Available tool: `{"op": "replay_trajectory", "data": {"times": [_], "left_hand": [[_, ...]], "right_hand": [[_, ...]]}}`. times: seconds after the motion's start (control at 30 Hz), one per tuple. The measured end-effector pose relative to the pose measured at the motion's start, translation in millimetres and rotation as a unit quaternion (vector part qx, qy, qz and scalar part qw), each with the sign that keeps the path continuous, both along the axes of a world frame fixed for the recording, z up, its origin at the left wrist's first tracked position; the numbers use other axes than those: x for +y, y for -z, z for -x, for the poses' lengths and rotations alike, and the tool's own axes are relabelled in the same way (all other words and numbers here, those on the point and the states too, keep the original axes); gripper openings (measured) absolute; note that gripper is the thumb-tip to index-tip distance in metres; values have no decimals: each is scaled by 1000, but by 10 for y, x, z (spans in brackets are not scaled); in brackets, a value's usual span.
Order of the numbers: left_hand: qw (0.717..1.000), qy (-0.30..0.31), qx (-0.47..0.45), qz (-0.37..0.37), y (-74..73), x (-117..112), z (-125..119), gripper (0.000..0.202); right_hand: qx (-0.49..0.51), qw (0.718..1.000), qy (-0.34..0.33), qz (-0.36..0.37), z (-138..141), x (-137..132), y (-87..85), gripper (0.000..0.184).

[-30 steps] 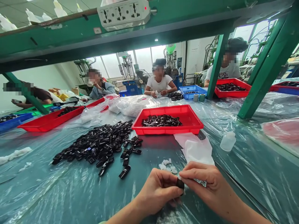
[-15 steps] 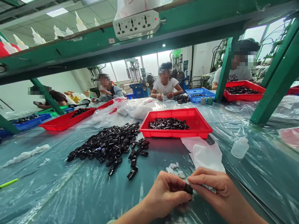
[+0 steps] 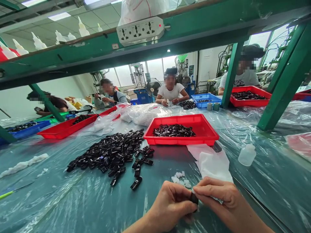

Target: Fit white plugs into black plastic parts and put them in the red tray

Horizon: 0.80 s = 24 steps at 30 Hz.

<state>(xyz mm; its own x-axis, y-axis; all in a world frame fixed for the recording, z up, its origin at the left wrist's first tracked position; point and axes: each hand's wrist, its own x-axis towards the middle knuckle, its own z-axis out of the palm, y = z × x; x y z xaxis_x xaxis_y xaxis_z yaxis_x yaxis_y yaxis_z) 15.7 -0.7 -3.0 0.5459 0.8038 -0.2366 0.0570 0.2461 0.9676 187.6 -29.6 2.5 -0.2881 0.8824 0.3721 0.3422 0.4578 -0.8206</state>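
Near the front of the table, my left hand (image 3: 173, 204) pinches a small black plastic part (image 3: 194, 198) between thumb and fingers. My right hand (image 3: 220, 197) meets it from the right, its thumb and forefinger pressed together on a small white piece (image 3: 193, 191) against the part's top end. The fingers mostly hide that piece. Just beyond my hands lie several small white pieces (image 3: 179, 176) on the plastic sheet. A large heap of glossy black parts (image 3: 109, 152) spreads to the left, with one loose black part (image 3: 136, 183) nearest me.
A red tray (image 3: 182, 140) with black parts stands beyond my hands. White cloth (image 3: 213, 165) and a translucent bottle (image 3: 247, 155) are to the right. A green-handled pick (image 3: 9, 193) lies far left. A green beam with a power strip (image 3: 141, 30) crosses overhead. Several co-workers sit across the table.
The view has shifted slightly, so the table things sit a little lower and further left. Both hands keep their hold on the black part and the white piece.
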Motion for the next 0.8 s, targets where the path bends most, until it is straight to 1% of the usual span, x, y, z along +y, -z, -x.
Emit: {"op": "replay_trajectory", "data": {"times": [0.23, 0.47, 0.8], "left_hand": [[1000, -2, 4, -9, -44, 11, -20, 10], [1000, -7, 3, 1, -37, 0, -17, 10], [1000, -15, 9, 6, -103, -9, -35, 8]], "right_hand": [[5, 999, 12, 29, 6, 0, -15, 26], [27, 998, 13, 47, 14, -4, 13, 23], [18, 999, 0, 29, 11, 13, 12, 22]]}}
